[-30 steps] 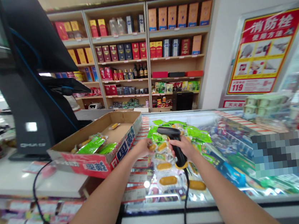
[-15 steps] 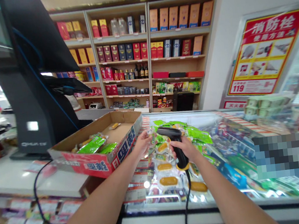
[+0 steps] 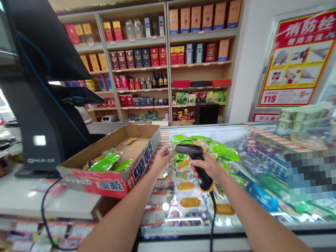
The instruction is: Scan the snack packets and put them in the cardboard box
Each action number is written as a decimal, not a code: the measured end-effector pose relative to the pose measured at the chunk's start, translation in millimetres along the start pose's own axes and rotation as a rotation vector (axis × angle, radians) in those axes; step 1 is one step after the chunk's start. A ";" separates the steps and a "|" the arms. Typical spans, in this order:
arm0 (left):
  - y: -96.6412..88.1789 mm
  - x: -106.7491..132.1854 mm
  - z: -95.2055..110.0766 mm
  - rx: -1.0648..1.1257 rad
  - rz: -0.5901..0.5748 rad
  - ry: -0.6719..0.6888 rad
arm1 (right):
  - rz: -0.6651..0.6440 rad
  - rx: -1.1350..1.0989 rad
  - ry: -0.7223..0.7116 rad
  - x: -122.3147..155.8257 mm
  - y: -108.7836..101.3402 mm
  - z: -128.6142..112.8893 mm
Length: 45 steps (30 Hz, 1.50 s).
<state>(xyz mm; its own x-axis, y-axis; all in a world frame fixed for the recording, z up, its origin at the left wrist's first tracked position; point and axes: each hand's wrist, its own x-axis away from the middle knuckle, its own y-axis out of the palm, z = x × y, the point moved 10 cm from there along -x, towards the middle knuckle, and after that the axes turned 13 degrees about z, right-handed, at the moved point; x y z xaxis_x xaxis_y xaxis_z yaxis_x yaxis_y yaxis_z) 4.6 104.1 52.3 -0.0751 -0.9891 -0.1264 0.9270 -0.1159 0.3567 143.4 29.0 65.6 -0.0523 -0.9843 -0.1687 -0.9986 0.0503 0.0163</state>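
Note:
My right hand [image 3: 206,167] is wrapped round the grip of a black barcode scanner [image 3: 189,151], its head pointing left. Just in front of that head, my left hand [image 3: 161,160] pinches a small clear plastic snack packet [image 3: 171,146], whose contents are too small to make out. Below both hands, several yellow-brown snacks in clear packets [image 3: 190,202] lie on the glass counter [image 3: 164,232]. Green snack packets [image 3: 224,150] are spread behind and right of the scanner.
A low open cardboard box [image 3: 93,186] with some packets stands at the left. Beyond it rises a black register terminal [image 3: 39,128]. The scanner's cable [image 3: 211,234] runs down over the counter's front edge. Pale green egg cartons [image 3: 299,117] sit at the right.
The packet in my left hand has turned from upright to flatter, near the scanner's head. My right hand keeps its hold on the scanner. The view has shifted slightly.

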 end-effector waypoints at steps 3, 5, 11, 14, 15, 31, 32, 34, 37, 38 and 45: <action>0.0 -0.9 0.0 -0.012 -0.004 0.007 | 0.005 -0.002 0.008 0.3 -0.7 1.0; -0.2 -1.3 -0.2 -0.016 -0.011 0.010 | 0.007 0.000 0.012 0.3 -1.2 2.3; -0.8 -2.6 -0.6 -0.101 -0.003 0.066 | 0.000 -0.030 0.006 0.5 0.0 2.3; 5.8 1.1 22.2 -0.211 0.002 0.241 | 0.021 -0.069 0.027 -1.1 0.6 -0.3; 9.1 4.1 35.5 -0.240 -0.001 0.317 | 0.035 -0.081 0.034 -2.1 0.9 -2.3; -130.5 45.1 235.0 -0.900 0.837 0.853 | -0.151 -0.088 -0.076 -1.5 108.0 -75.9; -125.9 46.8 233.4 -0.895 0.824 0.879 | -0.148 -0.086 -0.073 -1.3 107.7 -75.1; -105.7 52.1 226.9 -0.870 0.756 0.947 | -0.130 -0.084 -0.068 -1.6 100.3 -71.6; -60.2 59.8 207.3 -0.835 0.599 1.007 | -0.057 -0.107 -0.056 -5.7 72.6 -61.4; -43.4 60.4 197.7 -0.830 0.536 1.007 | -0.020 -0.124 -0.050 -8.1 59.9 -56.6; 23.0 9.4 81.3 -1.014 0.237 0.516 | 0.312 -0.256 -0.032 -20.6 -26.1 -12.8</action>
<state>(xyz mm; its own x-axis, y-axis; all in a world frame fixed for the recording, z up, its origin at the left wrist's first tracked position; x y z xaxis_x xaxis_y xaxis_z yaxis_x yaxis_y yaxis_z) -4.7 84.8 134.6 0.0814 -0.7952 -0.6009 0.7841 0.4233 -0.4539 170.7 45.7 81.3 -0.3571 -0.9224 -0.1471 -0.9008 0.2983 0.3156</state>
